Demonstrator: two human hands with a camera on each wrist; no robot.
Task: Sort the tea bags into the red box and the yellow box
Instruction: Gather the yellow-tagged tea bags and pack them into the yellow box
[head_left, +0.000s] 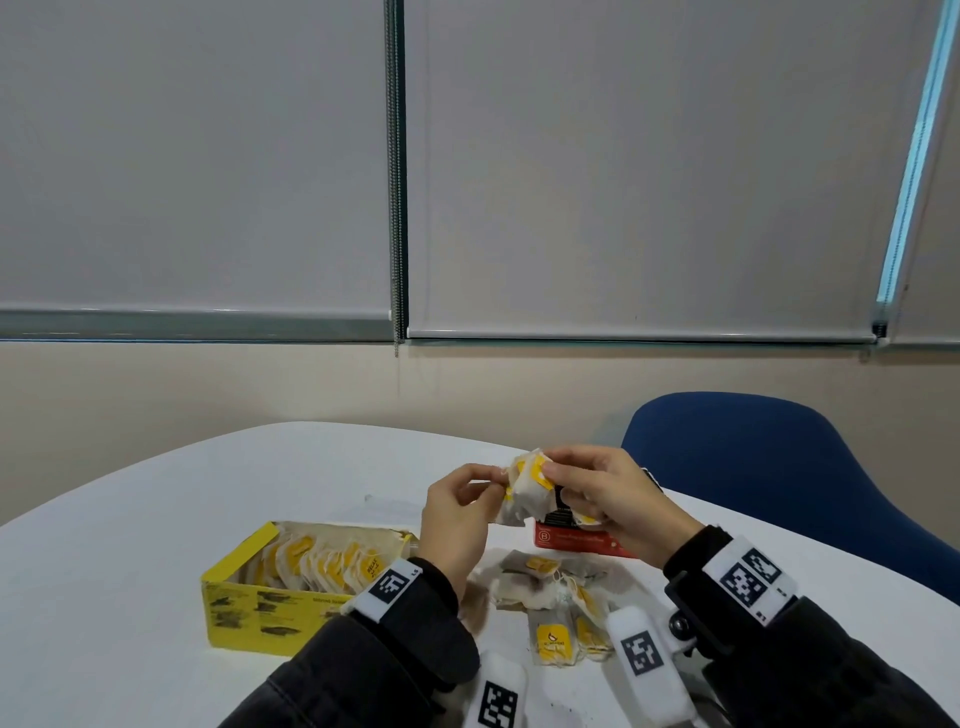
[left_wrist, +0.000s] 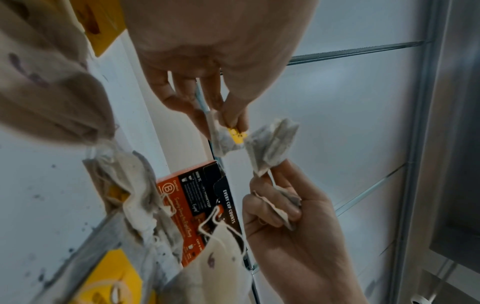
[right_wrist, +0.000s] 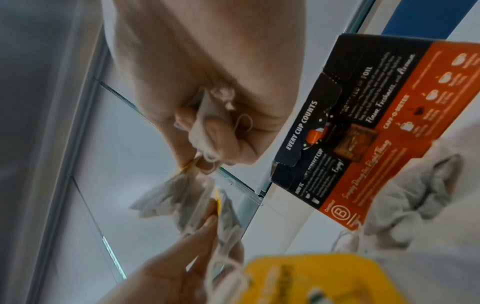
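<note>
Yellow box (head_left: 244, 610) already well stocked. Left hand (head_left: 457, 525) and right hand (head_left: 613, 499) pinch tea-bag clump (head_left: 524, 493) above bench (head_left: 130, 519). Loose pile (head_left: 556, 597) unsorted; red box (head_left: 576, 538) contents hidden.

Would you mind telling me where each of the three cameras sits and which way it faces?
Head: worn on the head, facing forward and down at the table; shows both hands, left hand, right hand, and dark sleeves.
Left wrist: looks along the left hand at its fingertips pinching a tea bag.
Right wrist: looks along the right hand gripping tea bags.
Shared: both wrist views show the red box.
</note>
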